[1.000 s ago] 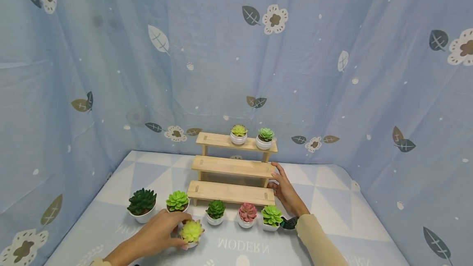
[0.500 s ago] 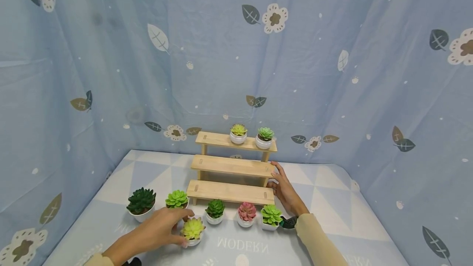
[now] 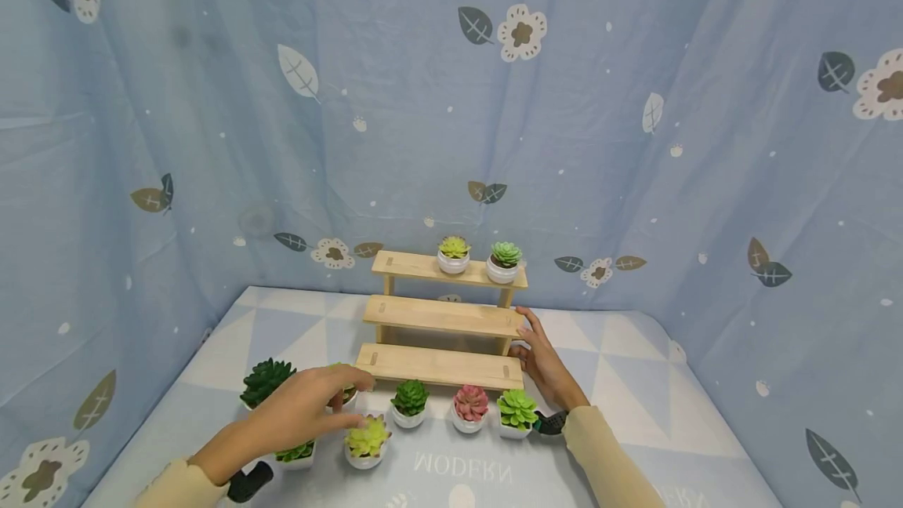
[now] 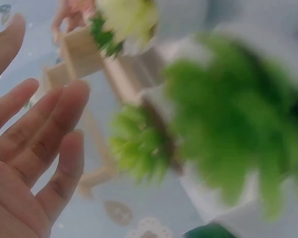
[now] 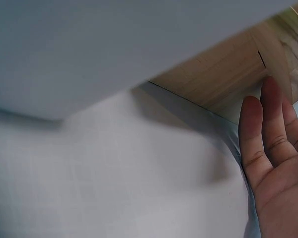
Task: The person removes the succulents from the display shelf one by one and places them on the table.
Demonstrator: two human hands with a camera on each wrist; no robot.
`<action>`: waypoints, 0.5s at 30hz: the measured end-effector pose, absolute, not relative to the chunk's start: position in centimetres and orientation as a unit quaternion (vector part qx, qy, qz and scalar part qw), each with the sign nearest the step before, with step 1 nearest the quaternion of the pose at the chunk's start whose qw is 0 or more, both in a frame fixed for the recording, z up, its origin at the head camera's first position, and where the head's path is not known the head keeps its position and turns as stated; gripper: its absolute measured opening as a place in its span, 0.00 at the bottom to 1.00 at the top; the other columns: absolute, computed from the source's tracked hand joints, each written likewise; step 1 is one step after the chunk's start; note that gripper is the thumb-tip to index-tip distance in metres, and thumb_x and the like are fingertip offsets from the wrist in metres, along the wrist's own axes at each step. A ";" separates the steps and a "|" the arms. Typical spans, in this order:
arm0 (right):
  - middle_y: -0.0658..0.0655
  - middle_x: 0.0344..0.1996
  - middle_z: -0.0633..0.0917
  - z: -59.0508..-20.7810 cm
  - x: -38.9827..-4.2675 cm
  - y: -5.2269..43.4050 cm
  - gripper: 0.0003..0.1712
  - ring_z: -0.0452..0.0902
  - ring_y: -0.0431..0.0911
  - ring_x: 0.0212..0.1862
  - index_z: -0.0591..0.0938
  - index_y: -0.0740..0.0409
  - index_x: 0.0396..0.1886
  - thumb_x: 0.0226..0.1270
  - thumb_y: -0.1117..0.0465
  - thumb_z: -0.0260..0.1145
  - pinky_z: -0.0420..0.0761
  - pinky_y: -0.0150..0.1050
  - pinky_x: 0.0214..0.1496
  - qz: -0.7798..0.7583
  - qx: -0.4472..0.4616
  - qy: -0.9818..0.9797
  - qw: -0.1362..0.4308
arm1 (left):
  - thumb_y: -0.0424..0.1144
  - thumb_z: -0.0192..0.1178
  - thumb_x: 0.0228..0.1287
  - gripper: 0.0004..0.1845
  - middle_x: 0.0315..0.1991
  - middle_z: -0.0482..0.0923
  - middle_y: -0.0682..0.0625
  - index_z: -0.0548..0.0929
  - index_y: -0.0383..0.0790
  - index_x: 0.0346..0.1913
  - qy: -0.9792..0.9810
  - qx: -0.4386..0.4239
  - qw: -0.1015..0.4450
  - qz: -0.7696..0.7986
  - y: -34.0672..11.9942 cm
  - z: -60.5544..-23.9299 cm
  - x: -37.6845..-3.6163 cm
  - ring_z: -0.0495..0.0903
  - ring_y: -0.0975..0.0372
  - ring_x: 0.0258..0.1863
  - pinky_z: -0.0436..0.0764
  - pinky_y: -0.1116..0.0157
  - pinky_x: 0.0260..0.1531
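A three-step wooden stand (image 3: 437,367) stands at the back of the table. My right hand (image 3: 539,359) rests against its right end, fingers straight, fingertips at the middle step; the right wrist view shows those fingers (image 5: 275,148) beside the wood (image 5: 223,74). My left hand (image 3: 331,406) hovers with fingers stretched over a light green succulent (image 3: 347,393), mostly hiding it, just behind a yellow-green succulent (image 3: 367,439). The left wrist view shows the open palm (image 4: 35,148) beside blurred green plants (image 4: 228,119). Neither hand holds anything.
A dark green succulent (image 3: 266,379) sits at the left, and a small green one (image 3: 296,453) shows under my left wrist. Green (image 3: 411,398), pink (image 3: 471,404) and light green (image 3: 517,410) pots line the stand's front. Two pots (image 3: 453,251) (image 3: 505,257) occupy the top step. Blue cloth walls surround the table.
My left hand has let go of the yellow-green succulent, lifted and moved back over the light green one. The right hand has stayed at the stand's end.
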State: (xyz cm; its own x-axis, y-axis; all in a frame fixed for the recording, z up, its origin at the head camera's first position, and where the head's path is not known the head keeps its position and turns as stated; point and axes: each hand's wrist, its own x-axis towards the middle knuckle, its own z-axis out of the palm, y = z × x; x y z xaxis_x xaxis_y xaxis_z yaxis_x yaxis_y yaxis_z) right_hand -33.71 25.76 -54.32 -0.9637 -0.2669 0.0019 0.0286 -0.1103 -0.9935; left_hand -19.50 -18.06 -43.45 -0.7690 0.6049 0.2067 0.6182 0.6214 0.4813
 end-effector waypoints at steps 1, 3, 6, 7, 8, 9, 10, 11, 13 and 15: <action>0.61 0.67 0.70 -54.3 -33.7 25.7 0.27 0.79 0.52 0.46 0.60 0.21 0.76 0.82 0.42 0.54 0.81 0.52 0.50 -0.739 -0.091 0.660 0.101 | 0.59 0.67 0.65 0.25 0.49 0.82 0.61 0.82 0.54 0.61 -0.900 -0.337 0.019 -0.276 -18.1 -43.1 -19.7 0.74 0.75 0.29 0.75 0.69 0.26; 0.61 0.67 0.69 -54.3 -33.8 25.7 0.27 0.78 0.52 0.46 0.60 0.22 0.76 0.83 0.42 0.54 0.81 0.52 0.49 -0.738 -0.093 0.660 0.104 | 0.60 0.66 0.67 0.23 0.48 0.82 0.62 0.82 0.56 0.59 -0.900 -0.327 0.027 -0.285 -18.1 -42.3 -20.4 0.75 0.75 0.29 0.76 0.69 0.26; 0.62 0.67 0.69 -54.3 -33.8 25.8 0.27 0.77 0.52 0.46 0.59 0.22 0.76 0.83 0.42 0.53 0.81 0.51 0.49 -0.739 -0.090 0.659 0.108 | 0.58 0.64 0.70 0.21 0.48 0.83 0.59 0.82 0.54 0.60 -0.895 -0.326 0.042 -0.302 -18.0 -41.3 -21.6 0.76 0.73 0.31 0.76 0.68 0.26; 0.62 0.66 0.69 -54.3 -33.7 25.8 0.27 0.76 0.52 0.46 0.60 0.22 0.76 0.83 0.42 0.53 0.81 0.51 0.49 -0.739 -0.089 0.659 0.108 | 0.56 0.64 0.71 0.20 0.47 0.84 0.57 0.82 0.53 0.59 -0.892 -0.328 0.048 -0.307 -18.0 -41.0 -22.0 0.77 0.72 0.30 0.76 0.67 0.25; 0.62 0.66 0.69 -54.2 -33.7 25.8 0.27 0.76 0.52 0.47 0.60 0.22 0.76 0.83 0.42 0.53 0.81 0.51 0.49 -0.739 -0.088 0.659 0.108 | 0.54 0.64 0.72 0.18 0.47 0.84 0.57 0.83 0.53 0.59 -0.889 -0.331 0.053 -0.313 -18.0 -40.7 -22.5 0.77 0.71 0.30 0.76 0.67 0.25; 0.62 0.66 0.69 -54.2 -33.7 25.8 0.27 0.76 0.52 0.47 0.60 0.22 0.76 0.83 0.42 0.53 0.81 0.51 0.49 -0.740 -0.088 0.659 0.107 | 0.53 0.64 0.73 0.17 0.46 0.84 0.56 0.83 0.52 0.59 -0.885 -0.333 0.059 -0.319 -17.9 -40.4 -23.0 0.77 0.71 0.30 0.76 0.67 0.25; 0.62 0.67 0.69 -54.2 -33.7 25.8 0.27 0.76 0.53 0.47 0.59 0.22 0.76 0.83 0.42 0.53 0.81 0.51 0.49 -0.739 -0.087 0.659 0.107 | 0.52 0.64 0.73 0.16 0.46 0.84 0.56 0.83 0.52 0.58 -0.882 -0.336 0.063 -0.326 -17.9 -40.2 -23.4 0.77 0.70 0.29 0.76 0.67 0.24; 0.62 0.67 0.68 -54.2 -33.7 25.9 0.27 0.76 0.53 0.47 0.59 0.22 0.76 0.83 0.42 0.53 0.81 0.51 0.49 -0.739 -0.088 0.659 0.107 | 0.51 0.64 0.74 0.15 0.45 0.84 0.57 0.83 0.52 0.57 -0.879 -0.335 0.066 -0.332 -17.8 -40.0 -23.9 0.77 0.69 0.28 0.77 0.66 0.23; 0.62 0.67 0.69 -54.3 -33.7 25.9 0.27 0.76 0.54 0.48 0.59 0.22 0.76 0.83 0.42 0.52 0.81 0.52 0.50 -0.739 -0.089 0.659 0.108 | 0.51 0.63 0.74 0.14 0.44 0.83 0.58 0.83 0.53 0.56 -0.875 -0.330 0.070 -0.348 -17.8 -39.8 -24.9 0.78 0.67 0.25 0.77 0.66 0.22; 0.62 0.67 0.69 -54.3 -33.7 25.8 0.27 0.77 0.54 0.48 0.58 0.22 0.76 0.83 0.42 0.52 0.81 0.53 0.50 -0.738 -0.089 0.660 0.109 | 0.51 0.63 0.74 0.13 0.44 0.83 0.57 0.83 0.53 0.55 -0.870 -0.319 0.067 -0.370 -17.6 -39.7 -25.9 0.78 0.66 0.24 0.78 0.65 0.22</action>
State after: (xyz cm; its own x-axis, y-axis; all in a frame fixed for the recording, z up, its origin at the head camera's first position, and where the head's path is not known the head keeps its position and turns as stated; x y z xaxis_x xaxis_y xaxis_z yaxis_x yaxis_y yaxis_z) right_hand -33.73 25.83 -54.34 -0.9605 -0.2782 -0.0124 0.0433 -0.1051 -0.9935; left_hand -25.92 -17.63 -39.67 -0.7869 0.5060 0.3531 0.6052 0.5217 0.6012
